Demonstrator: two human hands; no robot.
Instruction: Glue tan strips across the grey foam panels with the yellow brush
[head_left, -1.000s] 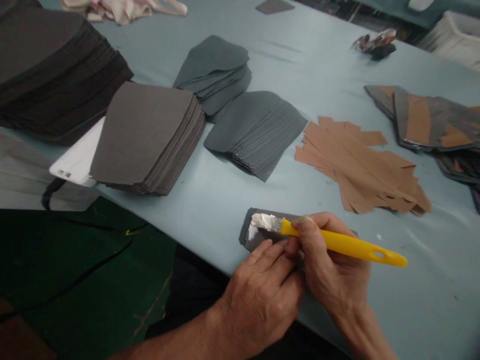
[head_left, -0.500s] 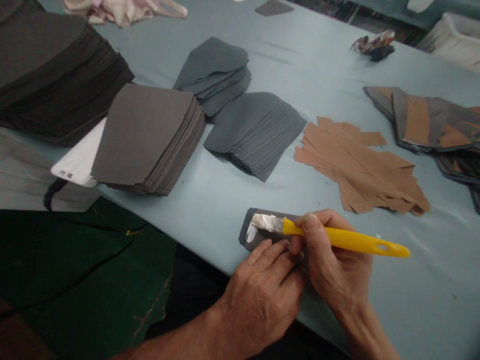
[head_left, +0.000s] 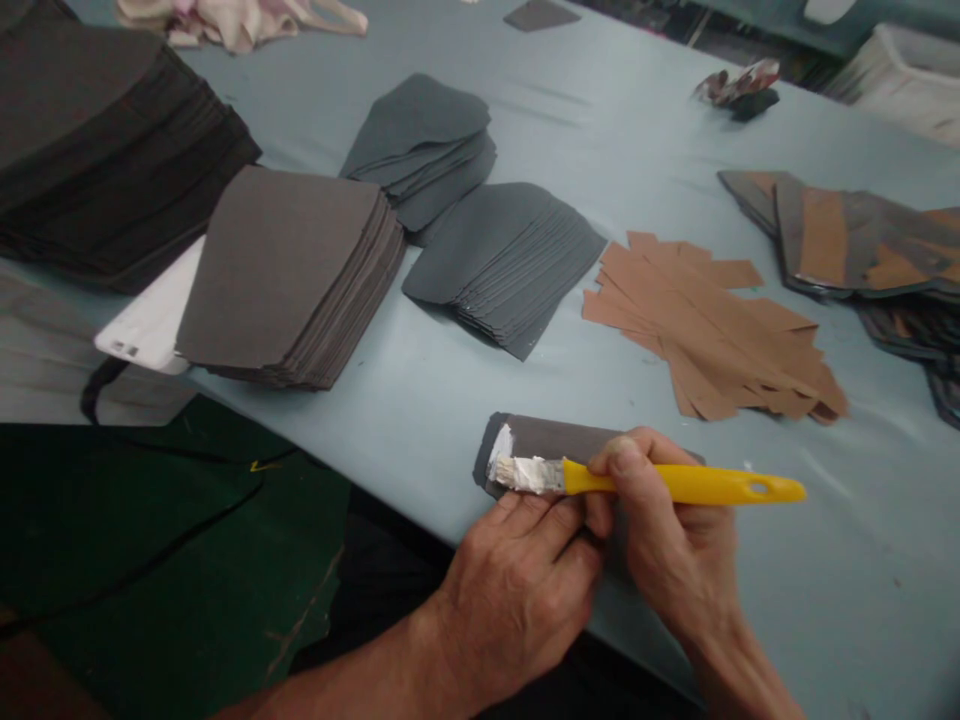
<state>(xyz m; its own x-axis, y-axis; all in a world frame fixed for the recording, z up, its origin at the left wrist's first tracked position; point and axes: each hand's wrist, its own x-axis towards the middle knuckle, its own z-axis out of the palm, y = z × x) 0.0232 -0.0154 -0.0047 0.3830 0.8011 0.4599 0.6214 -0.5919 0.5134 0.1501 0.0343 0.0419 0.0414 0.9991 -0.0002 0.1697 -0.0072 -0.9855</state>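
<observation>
My right hand (head_left: 667, 520) is closed around the yellow handle of a paintbrush (head_left: 694, 484). Thick white paste coats the brush's bristles, which touch the left end of a dark grey-brown piece of sheet (head_left: 562, 436) near the table's front edge. A white smear of paste (head_left: 502, 447) lies along that end, beside a darker border. My left hand (head_left: 525, 590) rests with its fingers flat on the near edge of the piece, just below the brush. Both hands hide part of the piece.
Stacks of brown-grey pieces (head_left: 277, 270) and blue-grey pieces (head_left: 502, 260) stand left and behind. Tan strips (head_left: 712, 325) lie in a pile at right, near assembled dark pieces with tan bands (head_left: 825, 235). A white object (head_left: 150, 320) sticks out under the brown-grey stack.
The brush has moved toward me along the piece's left end. A longer white smear shows there. My left hand stays on the piece.
</observation>
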